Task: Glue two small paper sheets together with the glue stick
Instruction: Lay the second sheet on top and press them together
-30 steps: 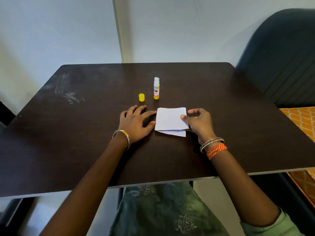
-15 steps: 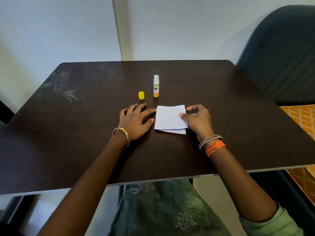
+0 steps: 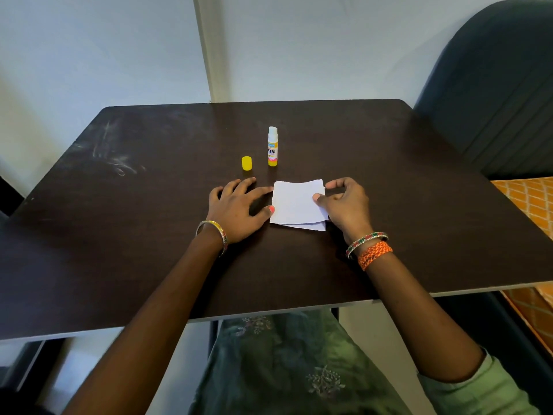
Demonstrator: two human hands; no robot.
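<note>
While the left hand (image 3: 236, 211) lies flat and spread, the right hand (image 3: 344, 205) pinches the ragged-edged paper sheets (image 3: 294, 205)

A dark wooden table (image 3: 119, 235) stands against pale walls (image 3: 89, 40), a dark chair (image 3: 493, 100) at right.

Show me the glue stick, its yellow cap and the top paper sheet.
glue stick (image 3: 272, 148), head view, on its label.
cap (image 3: 246, 163), head view, on its side wall.
top sheet (image 3: 294, 202), head view, on its bare middle.
</note>
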